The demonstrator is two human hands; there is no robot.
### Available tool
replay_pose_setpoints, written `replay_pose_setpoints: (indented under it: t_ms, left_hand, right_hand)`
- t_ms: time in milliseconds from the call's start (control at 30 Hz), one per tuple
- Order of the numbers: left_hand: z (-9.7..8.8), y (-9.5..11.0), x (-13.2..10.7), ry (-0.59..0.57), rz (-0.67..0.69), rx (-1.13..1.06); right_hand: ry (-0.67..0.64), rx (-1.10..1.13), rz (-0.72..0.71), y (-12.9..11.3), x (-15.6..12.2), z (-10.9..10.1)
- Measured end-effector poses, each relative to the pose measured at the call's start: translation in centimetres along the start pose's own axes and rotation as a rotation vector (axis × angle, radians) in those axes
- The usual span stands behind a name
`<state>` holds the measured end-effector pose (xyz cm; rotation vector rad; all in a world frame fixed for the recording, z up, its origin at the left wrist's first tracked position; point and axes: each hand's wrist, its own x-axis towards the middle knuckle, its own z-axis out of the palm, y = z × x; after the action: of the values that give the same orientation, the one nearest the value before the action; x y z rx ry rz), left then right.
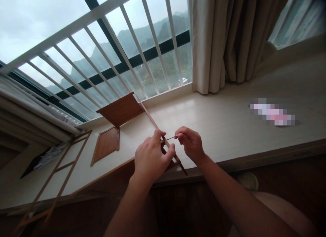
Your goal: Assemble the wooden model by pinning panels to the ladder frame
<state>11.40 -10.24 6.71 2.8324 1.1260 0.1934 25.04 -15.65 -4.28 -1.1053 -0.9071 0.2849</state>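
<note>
Two hands (152,157) (191,143) on half-hidden wooden frame (147,114), thin screw (171,138) barely discernible.

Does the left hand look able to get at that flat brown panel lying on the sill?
Probably yes: the flat panel lies uncovered just beside the left hand, bare sill between. But that hand currently grips the wooden frame piece.

The desk (229,121) is pale cream with a faint wood grain. On it, the frame (152,121) and its panel (121,109) are reddish brown. Left of the frame, a flat panel (106,144) is the same brown, and a lighter tan ladder frame (56,172) lies further left. Behind the frame, the railing (102,50) is white against grey sky and dull green hills. Right of the frame, the curtain (229,36) is beige.
</note>
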Motion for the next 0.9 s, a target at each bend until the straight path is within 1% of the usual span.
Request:
replay_pose_setpoints:
  t_ms: [67,200,267,300,400,467,500,567,700,800,900]
  left_hand:
    - [0.0,-0.1,0.0,-0.001,0.003,-0.003]
    - [0.1,-0.1,-0.1,0.009,0.010,-0.010]
    - [0.1,-0.1,0.0,0.012,0.016,-0.014]
    - [0.1,-0.1,0.0,0.011,0.018,-0.015]
    - [0.0,-0.1,0.0,0.002,0.014,-0.007]
    - [0.0,-0.1,0.0,0.001,0.011,-0.001]
    - [0.0,-0.1,0.0,0.002,0.010,0.000]
    - [0.0,-0.1,0.0,0.004,0.011,0.001]
    - [0.1,-0.1,0.0,0.008,0.008,0.008]
    - [0.1,-0.1,0.0,0.006,0.007,0.011]
    - [0.0,0.0,0.0,0.001,0.002,0.012]
  right_hand:
    - [-0.017,-0.012,0.102,-0.5,0.4,0.0]
    - [-0.111,-0.105,0.377,-2.6,1.8,-0.3]
    - [-0.149,-0.195,0.460,-3.5,2.4,-0.5]
    - [-0.157,-0.252,0.474,-3.9,2.6,-0.6]
    - [-0.117,-0.406,0.452,-4.3,2.9,-0.9]
    - [-0.077,-0.437,0.440,-4.3,3.0,-1.3]
    - [-0.078,-0.421,0.431,-4.3,3.0,-1.5]
    - [-0.125,-0.345,0.388,-4.1,3.1,-1.9]
    - [-0.225,-0.235,0.237,-3.6,3.0,-2.3]
    - [-0.280,-0.179,0.169,-2.8,2.7,-2.3]
    - [-0.278,-0.121,0.134,-2.3,2.3,-2.1]
